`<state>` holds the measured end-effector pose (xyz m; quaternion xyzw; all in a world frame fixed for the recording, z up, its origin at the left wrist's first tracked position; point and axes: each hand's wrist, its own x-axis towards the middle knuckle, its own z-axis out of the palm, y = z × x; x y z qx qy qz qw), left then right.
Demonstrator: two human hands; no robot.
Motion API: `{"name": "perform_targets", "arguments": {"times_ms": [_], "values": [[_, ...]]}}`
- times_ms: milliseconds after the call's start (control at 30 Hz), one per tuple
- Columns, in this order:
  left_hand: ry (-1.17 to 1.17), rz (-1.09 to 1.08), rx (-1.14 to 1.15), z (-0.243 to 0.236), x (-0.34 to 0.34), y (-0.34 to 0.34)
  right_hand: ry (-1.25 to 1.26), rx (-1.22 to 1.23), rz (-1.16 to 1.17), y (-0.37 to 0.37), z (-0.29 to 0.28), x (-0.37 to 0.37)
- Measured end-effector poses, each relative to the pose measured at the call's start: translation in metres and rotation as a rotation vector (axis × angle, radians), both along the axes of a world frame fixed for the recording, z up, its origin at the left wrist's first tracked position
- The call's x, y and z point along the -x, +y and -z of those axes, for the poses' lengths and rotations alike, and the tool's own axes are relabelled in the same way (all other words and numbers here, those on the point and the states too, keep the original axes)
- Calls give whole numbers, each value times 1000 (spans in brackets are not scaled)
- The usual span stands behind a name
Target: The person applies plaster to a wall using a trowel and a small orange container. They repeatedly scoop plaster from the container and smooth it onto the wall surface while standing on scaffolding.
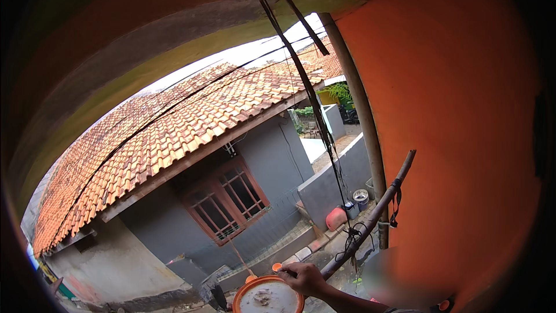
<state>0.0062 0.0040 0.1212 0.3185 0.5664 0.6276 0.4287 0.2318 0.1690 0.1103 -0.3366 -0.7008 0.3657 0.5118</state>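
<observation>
My right hand (306, 279) reaches in from the lower right with its fingers closed. At its fingertips is a small orange cup-shaped piece (277, 267), pinched by what looks like a short dark handle. Just below the hand is a round orange-rimmed dish (237, 300), cut off by the lower edge. Its pale inside carries a greyish lump or stain (263, 297). An orange knob (251, 279) sits at the dish's far rim, where a thin cord or stick (238, 253) meets it. My left hand is out of the picture.
A long wooden pole (370, 223), tied with dark cord, slants up behind my hand. Black cables (310, 90) hang from above. An orange wall (446, 139) fills the right side. Beyond are a tile-roofed grey house (272, 148), a red rounded container (336, 219) and buckets (360, 197).
</observation>
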Motion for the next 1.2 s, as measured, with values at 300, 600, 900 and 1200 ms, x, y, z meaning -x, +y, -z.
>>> {"name": "perform_targets", "arguments": {"times_ms": [300,600,900,1200], "values": [[-277,98,81,24,16,9,-55,1,58,4,7,3],[-260,83,27,19,12,0,-92,-55,40,-9,-3,11],[-223,38,31,-2,12,-11,-126,-170,-44,-20,-13,20],[-332,152,-76,-11,19,-9,-86,-285,-84,-13,-54,52]]}}
